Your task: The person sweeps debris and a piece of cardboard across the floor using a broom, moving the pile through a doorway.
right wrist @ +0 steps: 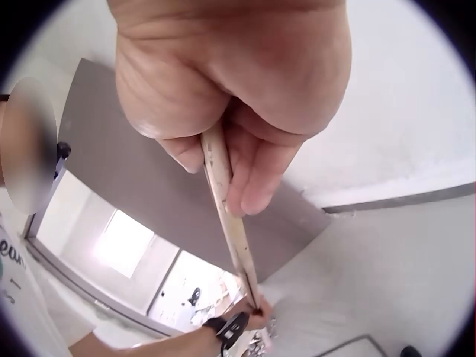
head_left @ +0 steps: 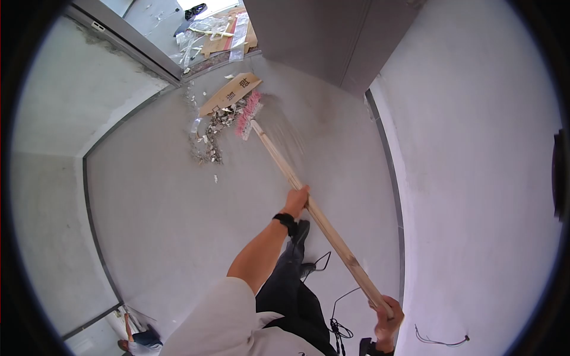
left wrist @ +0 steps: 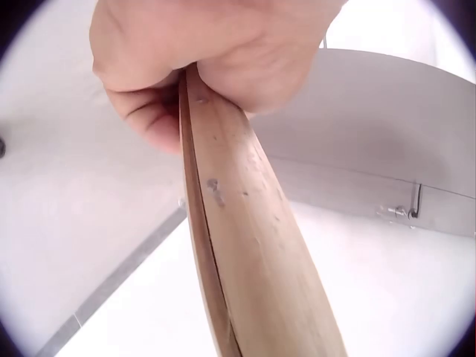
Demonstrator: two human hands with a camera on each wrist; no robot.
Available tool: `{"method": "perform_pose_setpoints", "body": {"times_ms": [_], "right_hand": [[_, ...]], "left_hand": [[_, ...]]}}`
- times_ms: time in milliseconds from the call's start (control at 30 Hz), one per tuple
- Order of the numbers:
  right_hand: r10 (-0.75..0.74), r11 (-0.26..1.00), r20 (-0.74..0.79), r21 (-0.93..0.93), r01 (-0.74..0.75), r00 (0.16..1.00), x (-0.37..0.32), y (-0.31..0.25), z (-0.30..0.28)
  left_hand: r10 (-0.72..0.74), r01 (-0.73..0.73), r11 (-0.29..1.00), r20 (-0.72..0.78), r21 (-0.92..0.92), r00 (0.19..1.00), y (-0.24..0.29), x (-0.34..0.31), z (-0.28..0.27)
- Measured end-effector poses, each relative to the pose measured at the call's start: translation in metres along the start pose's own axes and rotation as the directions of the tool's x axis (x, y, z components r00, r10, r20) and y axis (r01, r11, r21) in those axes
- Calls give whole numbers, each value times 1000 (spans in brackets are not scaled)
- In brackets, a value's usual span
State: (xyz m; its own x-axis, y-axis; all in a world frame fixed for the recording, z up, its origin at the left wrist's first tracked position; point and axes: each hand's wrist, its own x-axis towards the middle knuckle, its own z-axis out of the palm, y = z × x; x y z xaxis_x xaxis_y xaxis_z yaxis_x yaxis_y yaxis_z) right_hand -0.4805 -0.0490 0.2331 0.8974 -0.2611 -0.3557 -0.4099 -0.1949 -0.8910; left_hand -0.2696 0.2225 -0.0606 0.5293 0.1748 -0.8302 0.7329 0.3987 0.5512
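In the head view a broom lies aslant, its pink and white bristle head (head_left: 249, 115) on the floor against a heap of debris (head_left: 215, 133). A flat piece of cardboard (head_left: 231, 95) with printed characters lies just behind the heap. My left hand (head_left: 295, 202) grips the wooden handle (head_left: 332, 237) about midway down. Near the handle's upper end, my right hand (head_left: 389, 317) holds it, close to the right wall. The left wrist view has the left hand (left wrist: 216, 52) wrapped over the wood; in the right wrist view, the right hand's fingers (right wrist: 256, 175) curl round the handle.
An open grey door (head_left: 332, 35) stands beside the doorway, where cardboard and plastic scraps (head_left: 222, 32) litter the floor beyond. Black cables (head_left: 337, 329) are near my feet. Wires (head_left: 442, 340) stick out of the right wall (head_left: 475, 178). Another person (head_left: 139, 343) is at the lower left.
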Motion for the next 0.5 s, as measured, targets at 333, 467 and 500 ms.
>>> {"method": "perform_pose_setpoints", "body": {"times_ms": [333, 467, 500], "right_hand": [[297, 955, -27, 2, -297, 955, 3, -25, -33], [312, 947, 26, 71, -313, 950, 5, -28, -44], [302, 953, 24, 8, -302, 953, 8, -42, -29]], "left_hand": [[-157, 157, 984, 0, 83, 988, -42, -15, 33], [22, -22, 1000, -86, 0, 996, -63, -14, 47], [19, -19, 1000, -78, -1, 997, -59, -11, 46]]}}
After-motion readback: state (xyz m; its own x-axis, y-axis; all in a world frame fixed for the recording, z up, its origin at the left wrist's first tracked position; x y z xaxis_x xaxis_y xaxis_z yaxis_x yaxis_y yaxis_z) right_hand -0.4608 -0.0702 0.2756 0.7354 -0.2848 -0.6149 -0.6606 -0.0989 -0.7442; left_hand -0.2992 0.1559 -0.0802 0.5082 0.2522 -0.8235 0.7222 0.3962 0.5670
